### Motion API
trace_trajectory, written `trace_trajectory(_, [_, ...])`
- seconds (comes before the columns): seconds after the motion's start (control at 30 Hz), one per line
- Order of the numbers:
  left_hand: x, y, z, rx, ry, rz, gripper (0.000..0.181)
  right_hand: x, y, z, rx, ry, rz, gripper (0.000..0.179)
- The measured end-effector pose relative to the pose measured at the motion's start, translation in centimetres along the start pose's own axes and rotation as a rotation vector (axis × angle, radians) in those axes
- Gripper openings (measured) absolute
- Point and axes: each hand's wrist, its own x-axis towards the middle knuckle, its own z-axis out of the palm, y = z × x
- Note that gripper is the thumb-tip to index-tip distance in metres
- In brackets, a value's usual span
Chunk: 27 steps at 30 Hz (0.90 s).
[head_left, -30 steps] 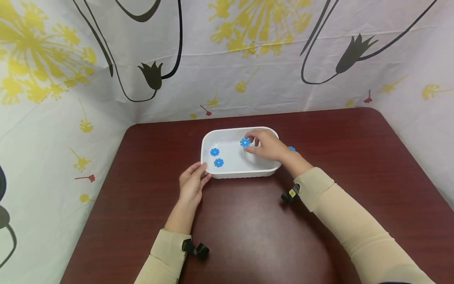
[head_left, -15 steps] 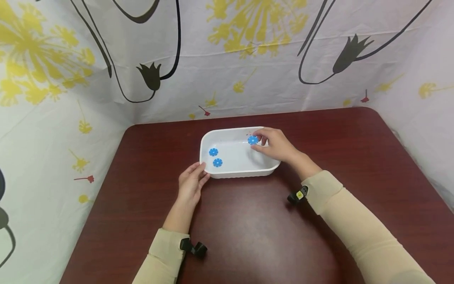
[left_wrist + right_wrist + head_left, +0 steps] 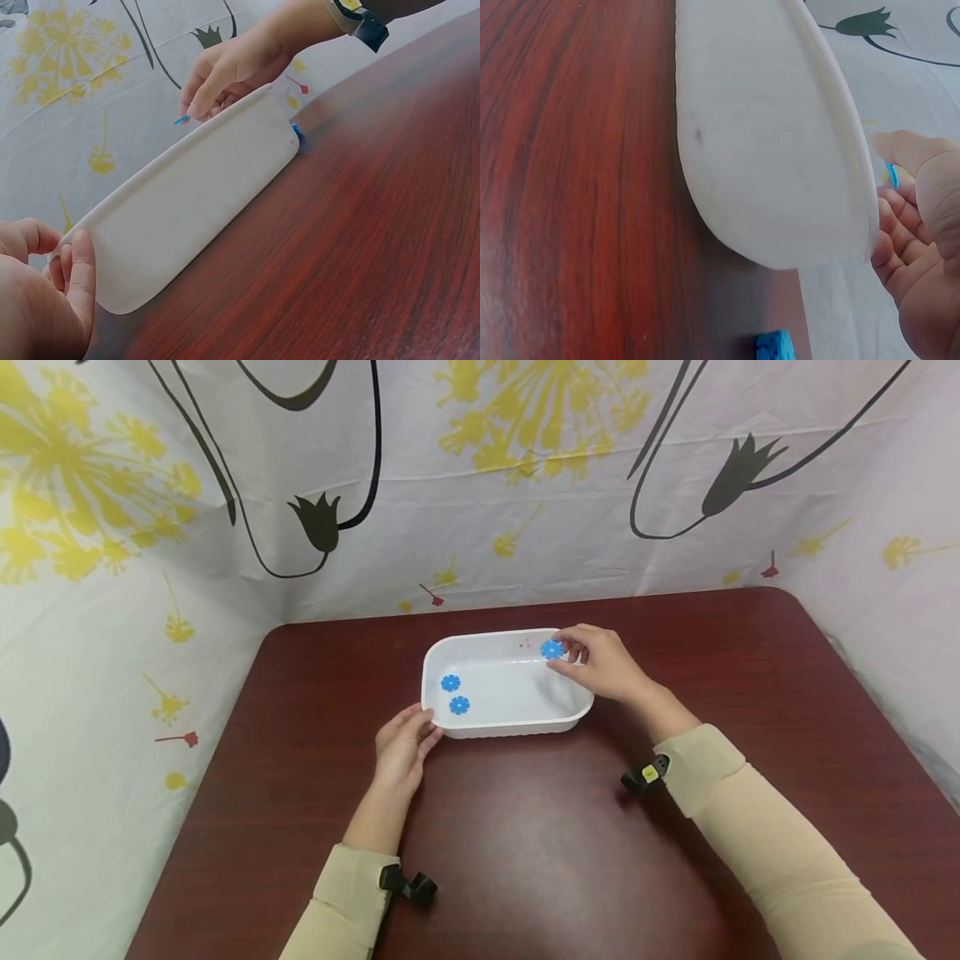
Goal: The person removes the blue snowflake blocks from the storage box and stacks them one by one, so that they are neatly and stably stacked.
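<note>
Head view: blue disc point(image 3: 552, 649) pinched by right hand point(image 3: 602, 665) above white tray point(image 3: 506, 695) at its 2 o'clock; rim, long axis 9–3, gripped at 8 o'clock by left hand point(image 3: 401, 750).

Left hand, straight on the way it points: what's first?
The white tray: the left hand grips its near-left corner. Past the rim, likely the two blue discs inside, though depth is unclear.

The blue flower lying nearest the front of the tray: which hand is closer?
Left. The left hand holds the white tray at its near-left corner, close to the lying flower; the right hand is across at the far right, pinching another flower.
</note>
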Motion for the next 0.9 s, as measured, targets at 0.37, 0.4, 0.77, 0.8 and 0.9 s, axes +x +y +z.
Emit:
trace_trajectory(0.37, [0.3,-0.1,0.0,-0.010,0.009,-0.005,0.033,-1.1,1.5,-1.4,-0.020,0.030,0.062,0.031])
trace_trajectory(0.4, [0.3,-0.1,0.0,-0.011,0.010,-0.007,0.033,-1.2,1.6,-1.5,-0.022,0.026,0.072,0.031])
trace_trajectory(0.77, [0.3,0.1,0.1,-0.004,0.010,-0.001,0.030,-2.2,2.8,-2.5,-0.039,0.043,0.098,0.034])
trace_trajectory(0.8, [0.3,0.1,0.1,-0.005,0.009,-0.001,0.031,-2.3,3.0,-2.6,-0.041,0.045,0.098,0.034])
trace_trajectory(0.9, [0.3,0.1,0.1,-0.004,0.009,0.000,0.032,-2.7,3.4,-2.8,-0.049,0.044,0.103,0.034])
